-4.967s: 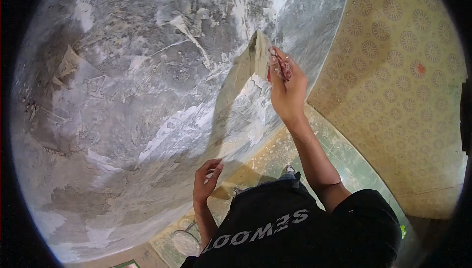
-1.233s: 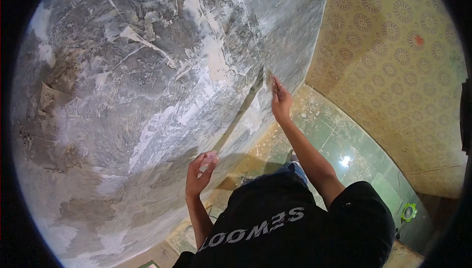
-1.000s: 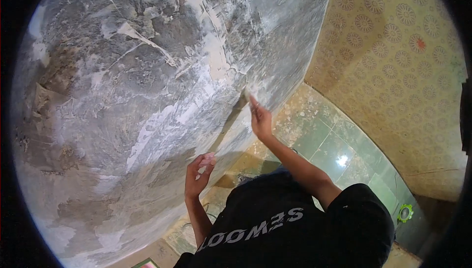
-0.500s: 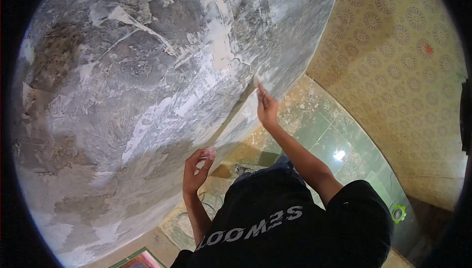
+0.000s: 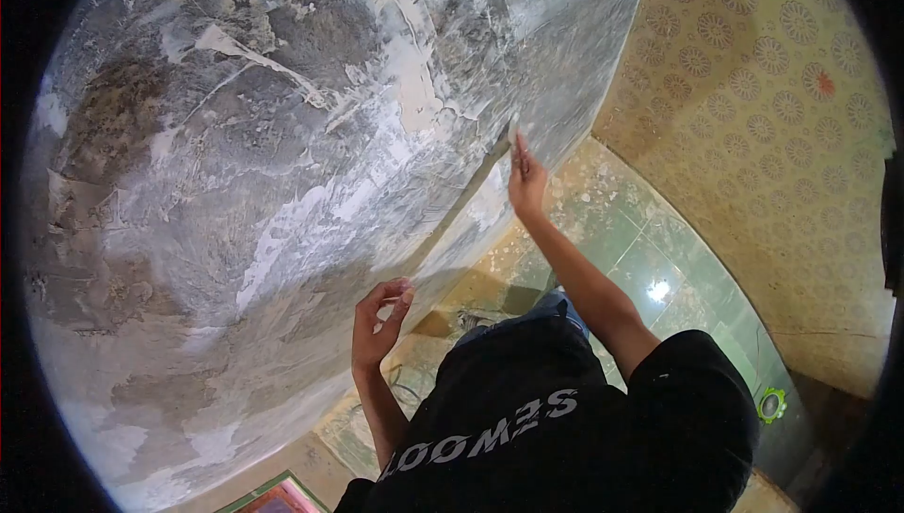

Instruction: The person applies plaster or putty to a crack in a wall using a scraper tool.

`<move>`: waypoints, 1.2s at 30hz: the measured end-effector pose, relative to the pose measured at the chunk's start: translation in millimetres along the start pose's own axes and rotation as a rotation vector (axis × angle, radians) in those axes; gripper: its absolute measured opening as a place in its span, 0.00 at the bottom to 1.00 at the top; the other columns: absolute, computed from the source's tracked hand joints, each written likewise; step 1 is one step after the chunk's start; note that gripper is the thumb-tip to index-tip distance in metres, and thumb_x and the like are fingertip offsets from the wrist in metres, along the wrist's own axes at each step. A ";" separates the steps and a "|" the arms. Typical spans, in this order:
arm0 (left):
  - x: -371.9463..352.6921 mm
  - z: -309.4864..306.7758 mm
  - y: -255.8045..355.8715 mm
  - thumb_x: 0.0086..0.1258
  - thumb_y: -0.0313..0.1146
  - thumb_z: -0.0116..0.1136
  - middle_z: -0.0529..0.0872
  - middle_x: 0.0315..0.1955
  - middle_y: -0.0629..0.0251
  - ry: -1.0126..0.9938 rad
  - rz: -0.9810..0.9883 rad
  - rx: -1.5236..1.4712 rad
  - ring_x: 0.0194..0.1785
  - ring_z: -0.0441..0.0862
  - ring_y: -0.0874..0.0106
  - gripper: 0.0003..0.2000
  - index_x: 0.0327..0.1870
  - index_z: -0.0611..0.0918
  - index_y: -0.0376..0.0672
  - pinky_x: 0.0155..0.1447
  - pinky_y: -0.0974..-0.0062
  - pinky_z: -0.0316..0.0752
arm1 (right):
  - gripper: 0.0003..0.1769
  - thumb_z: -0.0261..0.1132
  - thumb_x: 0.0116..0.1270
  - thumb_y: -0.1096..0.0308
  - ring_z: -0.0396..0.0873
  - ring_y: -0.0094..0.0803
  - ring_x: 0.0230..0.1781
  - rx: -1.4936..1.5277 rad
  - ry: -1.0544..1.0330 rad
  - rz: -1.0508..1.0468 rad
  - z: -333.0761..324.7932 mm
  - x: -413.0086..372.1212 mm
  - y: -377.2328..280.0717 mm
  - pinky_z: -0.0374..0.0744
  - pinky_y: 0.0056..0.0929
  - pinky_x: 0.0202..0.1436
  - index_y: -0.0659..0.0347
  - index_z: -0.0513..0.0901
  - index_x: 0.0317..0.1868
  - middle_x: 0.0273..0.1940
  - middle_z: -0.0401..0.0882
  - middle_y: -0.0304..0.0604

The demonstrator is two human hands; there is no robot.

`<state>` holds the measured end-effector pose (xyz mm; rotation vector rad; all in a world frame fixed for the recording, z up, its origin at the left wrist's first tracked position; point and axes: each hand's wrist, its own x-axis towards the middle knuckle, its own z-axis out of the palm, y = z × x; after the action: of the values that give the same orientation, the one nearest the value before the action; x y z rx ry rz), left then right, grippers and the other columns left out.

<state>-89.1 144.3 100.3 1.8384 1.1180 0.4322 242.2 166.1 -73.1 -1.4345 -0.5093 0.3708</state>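
Person in blk T-shirt (image 5: 537, 372) w/ grey caps across the front. Lettering (image 5: 485, 436) sits upside down & partly creased; two O's in the middle are clear, full word can't be read for sure.

R hand (image 5: 527, 184) is clenched on a scraper (image 5: 514, 127), seen nearly edge-on, pale blade end up at the rough grey wall (image 5: 292, 184), approx. centre of scene; can't tell if it's touching. L hand (image 5: 379, 329) is nearer & further left, just beside the same wall; fingers loosely curled, thumb tip close to fingertips, gap behind. Pale smears on tips; can't tell if anything small is held.

Wall: dk grey w/ whitish streaks, plus thick cream patch (image 5: 414, 94) far of L hand, left of scraper. Long shadow runs btwn the hands.

Far right: yellowish wall (image 5: 753, 184) w/ rosette pattern & red mark (image 5: 825, 85). Green tile floor (image 5: 631, 259) btwn walls, spattered pale along the edge. Near right: green-rimmed round item (image 5: 771, 406); can't tell if it's a container. Near left: flat pinkish panel (image 5: 282, 496), green border, cut off by view edge.
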 end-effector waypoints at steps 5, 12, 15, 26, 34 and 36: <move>2.3 7.4 -16.0 0.75 0.36 0.65 0.91 0.46 0.65 -0.042 0.003 -0.035 0.49 0.86 0.75 0.13 0.54 0.87 0.40 0.53 0.73 0.79 | 0.18 0.55 0.79 0.74 0.83 0.27 0.56 -0.122 -0.334 -0.107 -16.3 -63.5 15.4 0.78 0.25 0.57 0.68 0.80 0.64 0.55 0.86 0.56; 9.6 5.4 3.9 0.76 0.33 0.64 0.91 0.46 0.64 -0.055 0.047 -0.004 0.49 0.86 0.75 0.12 0.54 0.87 0.39 0.54 0.73 0.79 | 0.20 0.54 0.80 0.77 0.79 0.21 0.50 0.068 -0.079 -0.025 -44.5 -2.1 50.2 0.78 0.22 0.56 0.71 0.75 0.69 0.53 0.85 0.43; 6.1 1.2 10.2 0.78 0.35 0.62 0.90 0.48 0.65 -0.047 0.009 -0.011 0.52 0.85 0.75 0.12 0.55 0.86 0.39 0.59 0.71 0.76 | 0.21 0.55 0.80 0.76 0.76 0.19 0.48 0.179 -0.031 -0.118 -23.8 17.0 46.9 0.76 0.20 0.53 0.71 0.75 0.70 0.52 0.85 0.40; 11.1 9.5 -22.8 0.73 0.39 0.66 0.91 0.45 0.73 -0.013 0.068 0.045 0.48 0.86 0.78 0.15 0.56 0.86 0.45 0.39 0.74 0.73 | 0.20 0.54 0.79 0.78 0.77 0.19 0.37 0.011 -0.244 -0.070 -35.6 -28.9 27.0 0.81 0.24 0.44 0.72 0.76 0.68 0.37 0.79 0.33; 7.4 1.7 -24.9 0.73 0.38 0.65 0.91 0.43 0.72 0.031 0.045 -0.052 0.48 0.87 0.77 0.14 0.56 0.86 0.46 0.39 0.74 0.73 | 0.22 0.58 0.82 0.69 0.71 0.18 0.37 -0.002 0.000 -0.055 5.9 5.4 -12.0 0.74 0.20 0.43 0.74 0.75 0.69 0.40 0.80 0.34; 7.5 5.2 -37.4 0.73 0.38 0.65 0.91 0.43 0.71 0.042 0.056 -0.111 0.47 0.87 0.77 0.14 0.56 0.86 0.46 0.39 0.74 0.72 | 0.21 0.57 0.82 0.69 0.72 0.18 0.44 -0.113 -0.037 -0.089 9.8 -17.2 -14.3 0.75 0.21 0.47 0.74 0.76 0.68 0.47 0.84 0.37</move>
<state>-101.0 154.3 65.1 1.7738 1.0509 0.5568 221.5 163.6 -60.2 -1.5108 -0.6300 0.3015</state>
